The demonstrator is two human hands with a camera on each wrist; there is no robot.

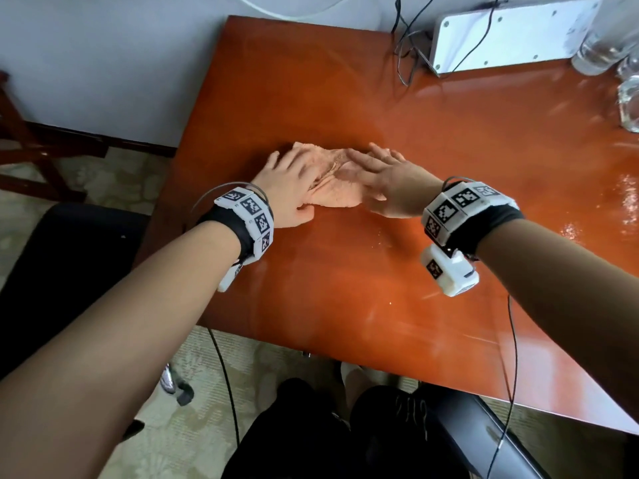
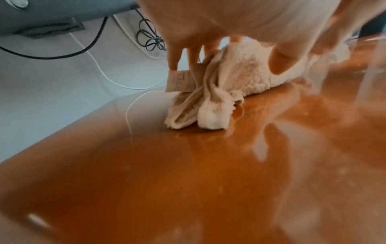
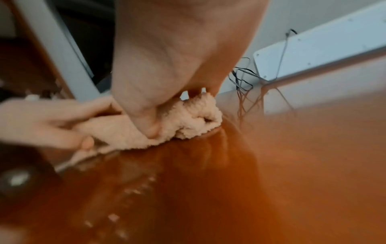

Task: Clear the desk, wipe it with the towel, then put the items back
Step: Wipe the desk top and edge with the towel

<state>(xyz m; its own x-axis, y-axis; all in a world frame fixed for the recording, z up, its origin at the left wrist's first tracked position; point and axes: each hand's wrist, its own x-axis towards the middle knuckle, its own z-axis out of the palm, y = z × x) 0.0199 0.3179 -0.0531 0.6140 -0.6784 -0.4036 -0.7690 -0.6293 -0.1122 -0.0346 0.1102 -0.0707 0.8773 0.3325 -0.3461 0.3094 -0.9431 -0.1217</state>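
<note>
Both your hands lie flat on the towel, fingers straight and pressing down rather than gripping: your left hand covers its left part, your right hand its right part, the two nearly touching over the bunched cloth at the centre of the frame. In the left wrist view a woven label sticks out from the towel's folded end.

Judging by this, you are in the wiping step. The near and middle stretch of the desk carries nothing but the towel, so the clearing looks done there; a few pale crumbs or droplets show on the wood near your right wrist, and the glossy patch at the right edge may be wet. Putting the items back is not yet begun.

Farther off, toward the upper right of the frame, a white panel leans with black cables tangled beside it, and clear glasses stand at the corner. These would block a wipe of that far strip.
</note>
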